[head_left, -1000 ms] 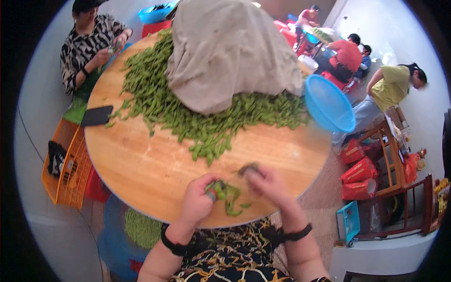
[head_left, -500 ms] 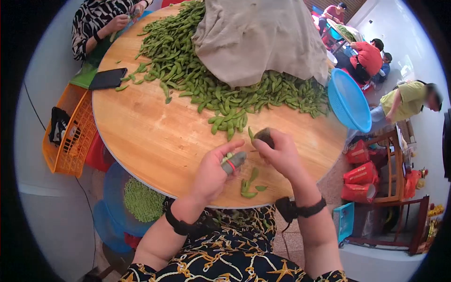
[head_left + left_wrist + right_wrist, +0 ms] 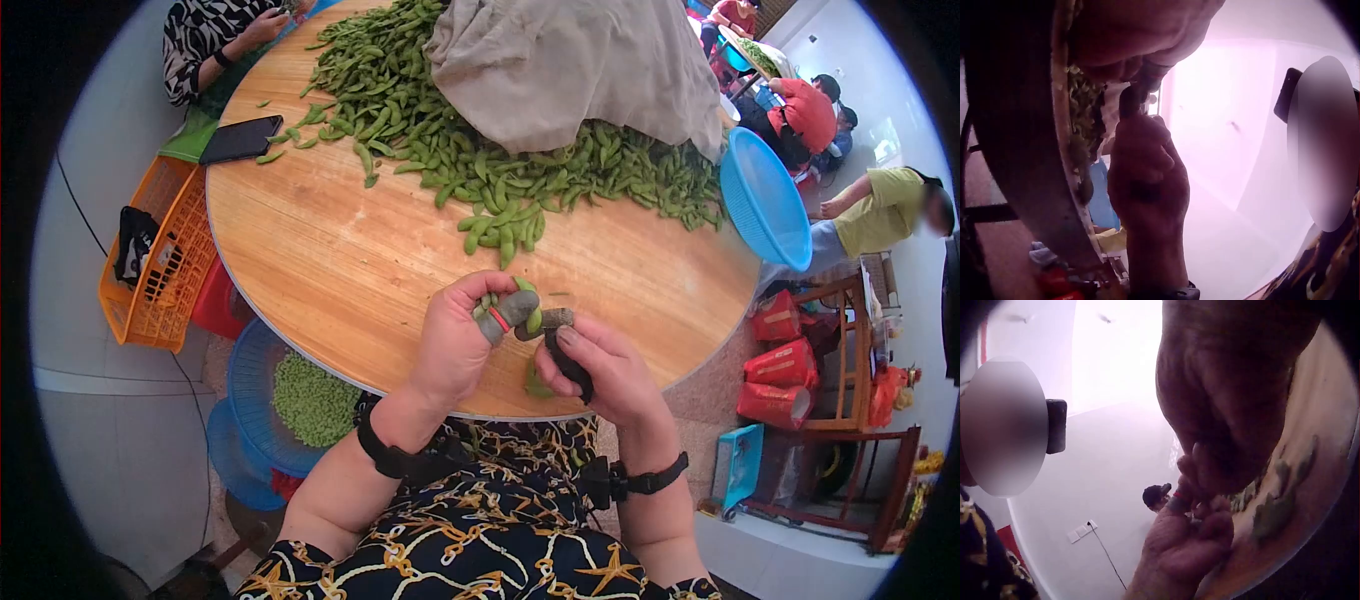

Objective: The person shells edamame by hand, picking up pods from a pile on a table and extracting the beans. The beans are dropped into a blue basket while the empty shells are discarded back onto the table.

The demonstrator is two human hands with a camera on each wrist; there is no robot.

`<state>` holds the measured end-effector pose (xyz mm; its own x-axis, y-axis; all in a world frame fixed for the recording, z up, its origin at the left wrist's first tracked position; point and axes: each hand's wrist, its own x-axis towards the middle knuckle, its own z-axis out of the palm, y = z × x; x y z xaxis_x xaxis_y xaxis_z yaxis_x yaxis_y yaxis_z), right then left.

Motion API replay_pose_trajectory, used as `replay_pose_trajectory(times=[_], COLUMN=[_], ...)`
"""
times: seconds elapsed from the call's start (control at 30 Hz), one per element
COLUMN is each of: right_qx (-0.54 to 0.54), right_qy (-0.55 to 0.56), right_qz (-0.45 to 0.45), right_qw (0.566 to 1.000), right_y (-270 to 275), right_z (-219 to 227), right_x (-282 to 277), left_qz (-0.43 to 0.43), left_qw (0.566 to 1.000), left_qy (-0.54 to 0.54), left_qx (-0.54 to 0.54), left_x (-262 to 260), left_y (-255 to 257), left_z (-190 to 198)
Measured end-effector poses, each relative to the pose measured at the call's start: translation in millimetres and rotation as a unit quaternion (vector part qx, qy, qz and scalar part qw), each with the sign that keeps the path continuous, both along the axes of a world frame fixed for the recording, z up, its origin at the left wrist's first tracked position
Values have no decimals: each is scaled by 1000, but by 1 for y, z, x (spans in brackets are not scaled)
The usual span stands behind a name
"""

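In the head view my left hand (image 3: 460, 330) holds a green soybean pod (image 3: 534, 318) near the table's front edge. Its thumb wears a grey cover with a red band (image 3: 508, 315), and bits of green show in the curled fingers. Close on the right, my right hand (image 3: 605, 370) pinches at the same pod, with dark covers (image 3: 550, 320) over its fingertips. Another pod (image 3: 537, 380) lies on the table, partly hidden behind this hand. Both wrist views are dim; the left hand (image 3: 1188, 540) meets the right one there.
Many soybean pods (image 3: 480, 180) are heaped on the round wooden table (image 3: 320, 260), part of them under a beige cloth (image 3: 580, 70). A blue basket (image 3: 765, 200) leans at the right edge. Shelled beans (image 3: 315, 400) fill a basin below left. A phone (image 3: 240, 140) lies at the left edge.
My right hand has come from the small pod pile to the left hand, bringing a pod between them. The head view has shifted, so more of the near table edge and lap show.
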<state>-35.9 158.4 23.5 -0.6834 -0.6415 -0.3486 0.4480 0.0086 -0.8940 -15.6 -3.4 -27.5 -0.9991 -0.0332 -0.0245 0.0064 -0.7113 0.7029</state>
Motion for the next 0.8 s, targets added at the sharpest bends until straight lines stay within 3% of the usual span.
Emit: replay_pose_trajectory(times=[0.07,0.13,0.27,0.33,0.43,0.47,0.5,0.53,0.57,0.6,0.63,0.67,0.8], right_qx=[-9,-13,-27,-52,-74,-67,-68,51,167,167,193,216,243], right_qy=[-6,-5,-52,-91,-125,-123,-124,39,200,199,282,363,307], right_qz=[-8,-12,-28,-20,-20,-28,-28,-48,-66,-65,-98,-131,-160], right_qw=[1000,1000,998,994,989,990,990,997,963,963,935,897,906], right_y=[-1,0,0,0,1,1,1,0,-1,-3,-5,-7,-13], right_z=[-4,-9,-11,-11,-15,-17,-20,-23,-25,-29,-33,-35,-29], right_x=[-1,-1,2,3,2,1,2,1,1,1,1,1,0], left_qz=[12,31,-52,-155,-203,-203,-153,-101,-101,-72,-43,-43,-30], left_qw=[999,989,996,986,973,973,988,988,988,975,954,954,972], left_qy=[-7,7,18,-15,-33,-35,-7,22,21,15,9,8,-14], left_qx=[-36,-147,-66,52,101,101,-8,-116,-116,-208,-297,-297,-233], left_x=[1,1,3,3,1,0,-1,-1,-1,0,1,1,1], left_y=[0,1,-3,-8,-15,-12,-7,-3,0,2,4,4,5], left_z=[1,-2,6,7,9,6,0,-2,-2,0,2,2,5])
